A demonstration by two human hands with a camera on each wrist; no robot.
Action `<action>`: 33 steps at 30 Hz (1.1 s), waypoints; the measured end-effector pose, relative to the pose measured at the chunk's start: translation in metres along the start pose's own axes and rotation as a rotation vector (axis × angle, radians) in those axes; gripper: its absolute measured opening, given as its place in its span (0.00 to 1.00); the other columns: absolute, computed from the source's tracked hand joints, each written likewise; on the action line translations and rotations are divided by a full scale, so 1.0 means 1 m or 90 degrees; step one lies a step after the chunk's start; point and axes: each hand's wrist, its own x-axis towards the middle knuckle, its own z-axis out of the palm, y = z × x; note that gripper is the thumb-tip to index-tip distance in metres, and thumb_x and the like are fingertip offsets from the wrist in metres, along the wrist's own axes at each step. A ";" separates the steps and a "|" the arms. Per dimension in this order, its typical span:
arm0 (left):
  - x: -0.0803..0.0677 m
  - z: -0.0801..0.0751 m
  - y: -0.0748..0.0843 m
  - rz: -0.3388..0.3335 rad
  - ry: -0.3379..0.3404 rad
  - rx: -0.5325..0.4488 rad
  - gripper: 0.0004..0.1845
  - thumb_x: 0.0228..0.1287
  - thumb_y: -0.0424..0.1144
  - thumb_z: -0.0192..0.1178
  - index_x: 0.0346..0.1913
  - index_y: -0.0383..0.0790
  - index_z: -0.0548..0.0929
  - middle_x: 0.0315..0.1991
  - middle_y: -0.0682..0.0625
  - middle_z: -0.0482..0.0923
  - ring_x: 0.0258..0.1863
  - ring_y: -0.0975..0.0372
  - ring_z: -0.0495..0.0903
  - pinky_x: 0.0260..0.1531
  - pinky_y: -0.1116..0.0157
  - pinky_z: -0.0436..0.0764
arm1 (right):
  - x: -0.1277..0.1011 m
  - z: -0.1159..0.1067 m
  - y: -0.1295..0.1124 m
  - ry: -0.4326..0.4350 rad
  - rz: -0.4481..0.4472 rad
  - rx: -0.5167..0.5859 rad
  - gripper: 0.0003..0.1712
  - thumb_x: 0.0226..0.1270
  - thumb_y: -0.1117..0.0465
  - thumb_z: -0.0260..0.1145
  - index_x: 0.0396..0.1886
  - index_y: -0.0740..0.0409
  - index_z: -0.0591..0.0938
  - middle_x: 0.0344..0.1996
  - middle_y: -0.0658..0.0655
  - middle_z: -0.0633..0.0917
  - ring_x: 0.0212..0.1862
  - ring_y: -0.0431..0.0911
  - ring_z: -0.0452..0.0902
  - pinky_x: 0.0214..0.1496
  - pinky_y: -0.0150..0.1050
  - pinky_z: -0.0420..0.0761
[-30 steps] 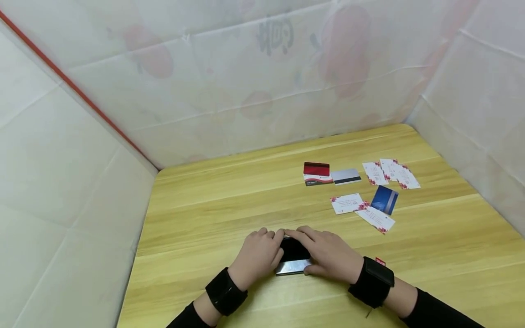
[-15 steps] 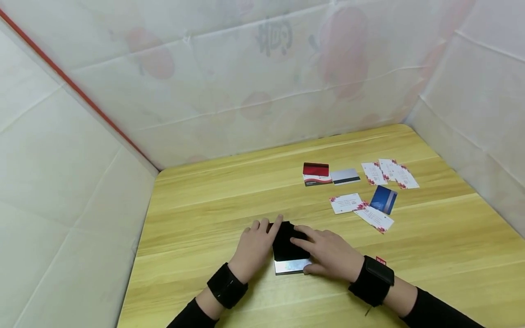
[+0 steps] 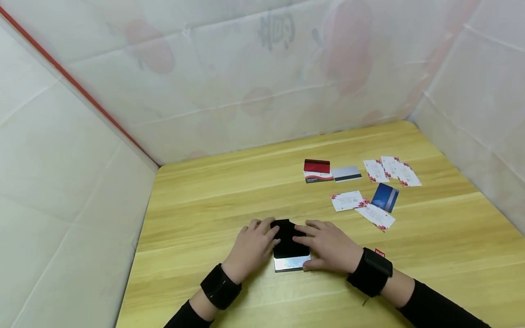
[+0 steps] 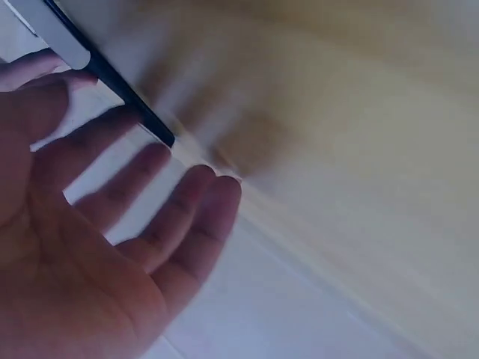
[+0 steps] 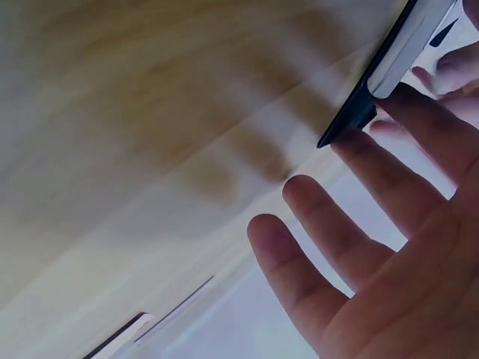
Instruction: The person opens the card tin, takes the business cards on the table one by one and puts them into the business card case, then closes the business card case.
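A card case [image 3: 289, 246] with a black lid and a silver body lies on the wooden table [image 3: 205, 205], between my two hands. My left hand [image 3: 250, 248] rests against its left side with straight fingers touching the lid. My right hand [image 3: 328, 246] lies on its right side, fingers across the lid and thumb at the silver near corner. In the left wrist view the left hand [image 4: 97, 224] is spread beside the case's edge [image 4: 112, 82]. The right wrist view shows the right hand [image 5: 374, 247] spread, forefinger at the case's corner [image 5: 397, 60].
Loose cards lie at the far right of the table: a red card [image 3: 316, 171], a silver card [image 3: 346, 173], a blue card [image 3: 384, 197] and several white flowered cards [image 3: 347, 200]. White sheeting [image 3: 246, 82] walls in the table on three sides.
The black lid has swung up and away from the silver body, showing more black surface. Both hands have slid outwards to the case's sides.
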 end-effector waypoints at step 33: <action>0.001 -0.010 -0.025 -0.025 -0.095 -0.107 0.39 0.53 0.68 0.52 0.64 0.49 0.70 0.67 0.52 0.60 0.61 0.48 0.63 0.50 0.44 0.68 | 0.019 -0.015 0.038 0.039 0.063 -0.053 0.35 0.53 0.31 0.59 0.56 0.43 0.78 0.59 0.55 0.73 0.62 0.55 0.63 0.62 0.61 0.55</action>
